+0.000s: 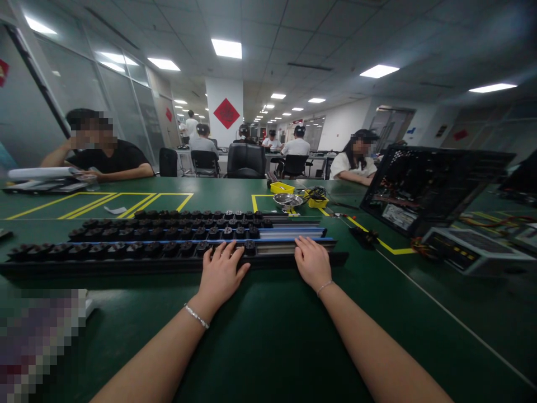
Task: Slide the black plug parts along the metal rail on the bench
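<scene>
Rack (126, 272) of parallel rails mid-scene on green tabletop (268, 347), near edge within reach of both hands, left end up against picture border, right ends staggered. Room for moving: tabletop stretch on near side, plus gap between left hand (224, 274) and right hand (314, 262). Tighter to right: power supply (474, 252) and open computer case (453, 152), well apart from right hand.

Containers, far side: metal bowl (282, 205) between two yellow bins, one (282, 191) farther left, other (316, 205) right with black cables (314, 193) on top. Components inside case.

Rack's long axis left to right; rows of black round parts (145, 248) from left end to around left hand, blue strips (293, 230) alongside. Left hand palm down, fingers spread wide over near row's right-end parts. Right hand with fingers bent over rails' right stretch; can't tell whether gripping.
</scene>
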{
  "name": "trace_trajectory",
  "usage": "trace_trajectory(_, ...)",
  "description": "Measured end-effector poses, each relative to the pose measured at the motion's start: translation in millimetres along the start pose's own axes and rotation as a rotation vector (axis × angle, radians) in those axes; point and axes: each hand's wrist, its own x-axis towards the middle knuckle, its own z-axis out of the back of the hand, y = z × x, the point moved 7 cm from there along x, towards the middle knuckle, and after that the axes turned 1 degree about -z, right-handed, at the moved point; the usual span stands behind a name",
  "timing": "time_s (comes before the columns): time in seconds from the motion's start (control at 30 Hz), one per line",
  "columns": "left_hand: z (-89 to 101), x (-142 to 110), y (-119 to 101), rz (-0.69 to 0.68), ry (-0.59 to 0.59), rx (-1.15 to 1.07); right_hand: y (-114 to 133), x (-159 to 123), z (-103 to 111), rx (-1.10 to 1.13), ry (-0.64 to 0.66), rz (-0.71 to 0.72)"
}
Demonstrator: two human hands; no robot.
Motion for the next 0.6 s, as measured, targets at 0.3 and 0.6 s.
trace_trajectory(0.3,-0.4,-0.4,-1.1,0.004,0.028,0.022,-1.1,0.1,-1.8,0.003,-0.010,0.000)
trace_trajectory(0.6,-0.1,0.4,-1.7,0.003,0.030,0.013,-1.3,0.2,-1.7,0.011,0.002,-0.012)
